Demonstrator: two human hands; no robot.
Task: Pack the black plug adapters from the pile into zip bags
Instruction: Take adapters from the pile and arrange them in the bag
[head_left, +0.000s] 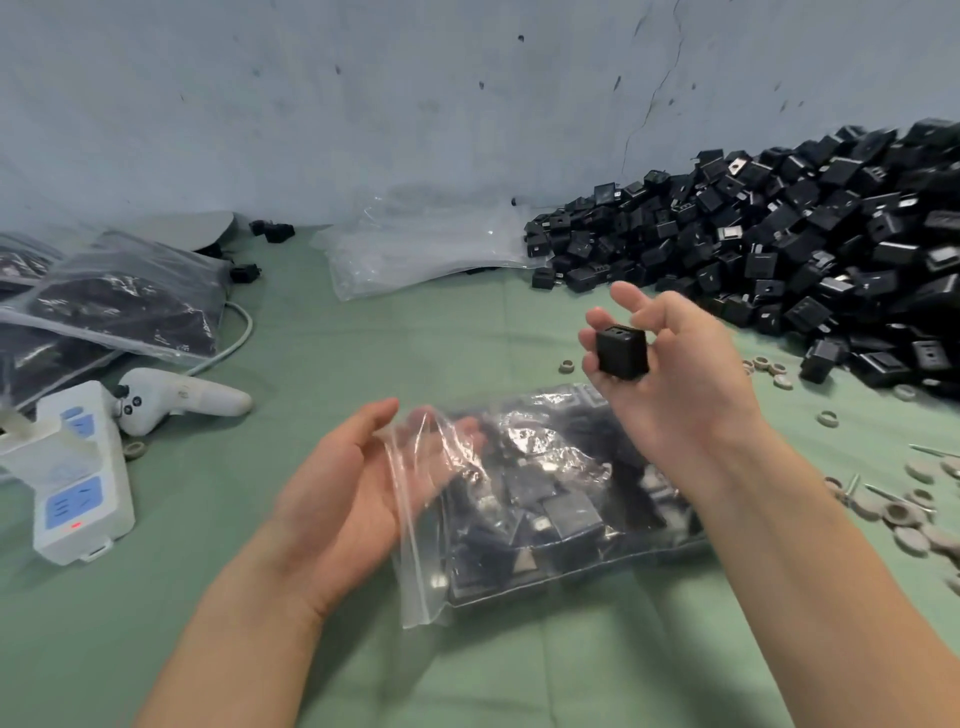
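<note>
A clear zip bag (545, 525) holding several black plug adapters lies on the green cloth in front of me. My left hand (353, 493) holds its open mouth at the left end, fingers inside the plastic. Above the bag's far right corner, my right hand (670, 374) pinches one black plug adapter (622, 351) between thumb and fingers. The big pile of black adapters (779, 249) is heaped against the wall at the right.
Empty clear bags (415, 254) lie at the back centre. Filled bags (124, 296) sit at the left, with a white power strip (78, 478) and a white controller (176, 400) nearer. Small grey rings and discs (904, 514) are scattered at the right.
</note>
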